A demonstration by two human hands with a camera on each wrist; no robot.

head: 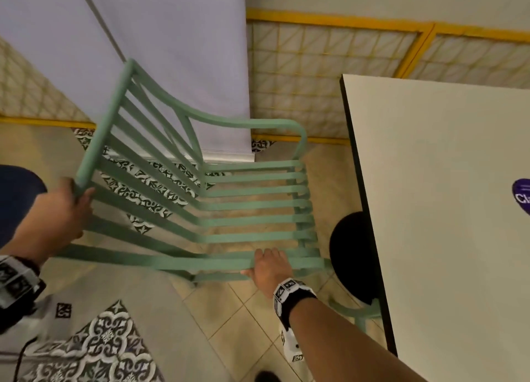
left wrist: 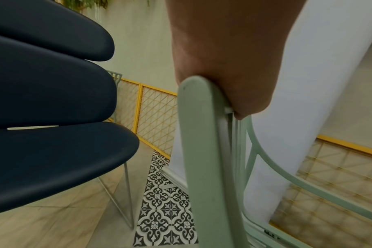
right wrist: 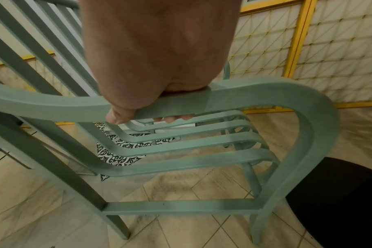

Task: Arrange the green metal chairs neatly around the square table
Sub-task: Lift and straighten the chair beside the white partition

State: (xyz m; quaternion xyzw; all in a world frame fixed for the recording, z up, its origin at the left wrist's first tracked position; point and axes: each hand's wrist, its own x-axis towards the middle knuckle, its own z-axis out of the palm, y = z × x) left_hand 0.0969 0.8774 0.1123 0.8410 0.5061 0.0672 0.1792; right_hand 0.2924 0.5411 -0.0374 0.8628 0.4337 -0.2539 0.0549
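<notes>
Green metal chair (head: 229,203) seen from above, slatted seat and back, standing on the tiled floor (head: 252,318) just left of the square table (head: 447,209), seat front turned toward the table's black edge. Back of the chair leaning away to the left, top rail running from near left to far. Left hand (head: 61,209) wrapped around the near end of that top rail, fingers curled over it; in the left wrist view, only the palm (left wrist: 223,70) pressed against the rail's rounded end. Right hand (head: 269,267) clamped on the near armrest, thumb and fingertips (right wrist: 172,119) showing under the bar in the right wrist view. Both hands grasping the chair, then, neither released.

Black round base (head: 352,255) under the table, just right of the chair's front legs. Part of a second green frame (head: 361,312) poking out below the table's near edge. Purple sticker (head: 520,195) at the table's right side, cut off. Dark blue stacked seats (left wrist: 53,100) to the left. White hanging banner (head: 177,66) behind the chair, with yellow-framed lattice panels (head: 329,71) along the far wall. Patterned black-and-white tiles (head: 143,186) visible through the slats.
</notes>
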